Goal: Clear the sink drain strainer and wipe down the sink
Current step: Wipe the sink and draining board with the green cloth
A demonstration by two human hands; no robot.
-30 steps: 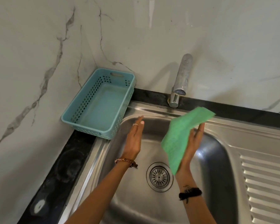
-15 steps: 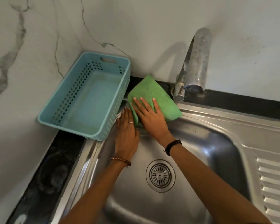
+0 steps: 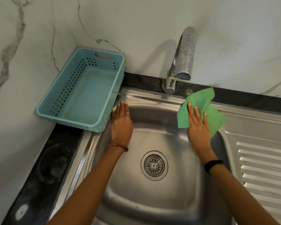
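Observation:
The steel sink point(image 3: 152, 98) fills the middle of the view, with its round drain strainer point(image 3: 154, 165) seated in the basin floor and looking free of debris. My right hand point(image 3: 197, 125) presses a green cloth point(image 3: 212, 114) flat against the sink's back right corner and rim, fingers spread over it. My left hand point(image 3: 121, 122) rests flat, fingers together, on the basin's back left wall, holding nothing.
A light blue perforated basket point(image 3: 81, 93), with nothing in it, stands on the black counter point(image 3: 44, 168) at the back left corner, touching the sink rim. A chrome tap point(image 3: 182, 62) overhangs the back rim. The ribbed drainboard point(image 3: 263, 163) lies to the right. Marble walls close the back and left.
My right hand has carried the green cloth from the sink's back left corner across to the back right corner, passing under the tap. My left hand has stayed at the back left wall.

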